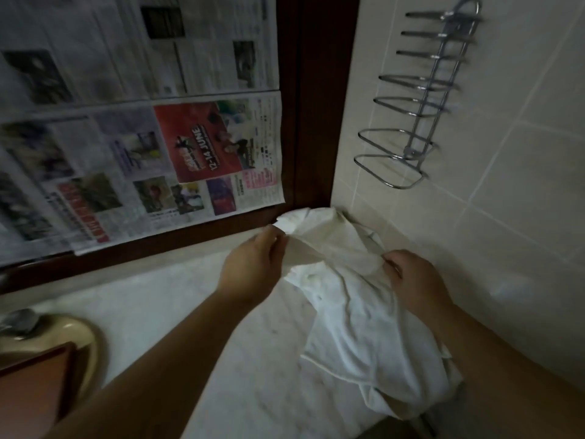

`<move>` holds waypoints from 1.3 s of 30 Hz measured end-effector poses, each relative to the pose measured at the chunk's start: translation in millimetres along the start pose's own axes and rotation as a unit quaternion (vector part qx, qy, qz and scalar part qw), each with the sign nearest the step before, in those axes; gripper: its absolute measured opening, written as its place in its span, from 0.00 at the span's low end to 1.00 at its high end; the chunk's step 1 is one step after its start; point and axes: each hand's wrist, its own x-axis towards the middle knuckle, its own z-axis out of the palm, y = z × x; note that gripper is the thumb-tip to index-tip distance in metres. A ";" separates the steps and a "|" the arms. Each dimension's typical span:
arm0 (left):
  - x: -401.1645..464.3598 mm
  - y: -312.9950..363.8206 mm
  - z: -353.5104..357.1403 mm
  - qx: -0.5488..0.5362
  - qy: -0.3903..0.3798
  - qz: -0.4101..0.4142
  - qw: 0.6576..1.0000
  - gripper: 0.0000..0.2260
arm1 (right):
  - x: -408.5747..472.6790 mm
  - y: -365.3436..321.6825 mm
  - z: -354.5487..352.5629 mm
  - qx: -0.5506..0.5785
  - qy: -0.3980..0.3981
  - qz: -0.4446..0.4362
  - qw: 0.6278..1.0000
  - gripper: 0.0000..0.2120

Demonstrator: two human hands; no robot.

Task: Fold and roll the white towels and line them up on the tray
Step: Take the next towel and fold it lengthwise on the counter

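Note:
A heap of crumpled white towels (354, 315) lies on the marble counter (177, 299), against the tiled wall on the right. My left hand (253, 267) pinches an upper edge of the top towel near the dark wooden frame. My right hand (414, 280) grips a fold of the same towel closer to the wall. The cloth is stretched a little between the two hands. A reddish-brown tray corner (34, 384) shows at the lower left.
A beige sink basin (85, 340) with a metal tap (19, 321) sits at the left. Newspaper sheets (139, 147) cover the framed panel behind the counter. A chrome wire rack (421, 96) hangs on the tiled wall above the towels.

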 end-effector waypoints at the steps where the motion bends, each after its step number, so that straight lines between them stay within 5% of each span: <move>1: -1.6 -1.2 -18.6 0.000 0.006 0.005 1.000 0.09 | 0.5 -16.3 -8.4 0.026 -0.014 -0.015 0.999 0.07; 4: -13.3 2.1 -73.4 0.009 0.020 0.026 0.999 0.09 | -4.8 -75.7 -34.3 0.092 -0.018 -0.041 0.995 0.07; 11: -39.8 42.1 -200.1 0.009 0.062 0.085 0.994 0.11 | -58.1 -253.4 -115.6 0.277 -0.158 -0.153 0.935 0.31; 13: -44.6 56.2 -241.2 0.007 0.063 0.095 0.993 0.11 | -75.5 -299.0 -142.7 0.341 -0.163 -0.158 0.912 0.31; 17: -48.7 83.2 -308.7 0.014 0.059 0.096 0.994 0.09 | -86.0 -352.2 -182.4 0.266 -0.060 -0.160 0.949 0.20; 22: -64.1 111.9 -386.4 0.045 0.079 0.097 0.991 0.08 | -81.0 -381.0 -247.0 0.257 0.038 -0.164 0.951 0.06; 28: -86.4 123.0 -447.6 0.080 0.081 0.079 0.990 0.09 | -84.0 -407.4 -320.6 0.223 -0.057 -0.230 0.946 0.03; 35: -124.0 106.3 -448.2 0.137 0.016 0.053 0.989 0.09 | -96.8 -408.5 -319.5 0.102 -0.116 -0.302 0.941 0.01; 39: -162.3 87.2 -427.3 0.141 -0.068 0.023 0.987 0.12 | -117.3 -382.7 -301.2 0.094 -0.206 -0.313 0.923 0.14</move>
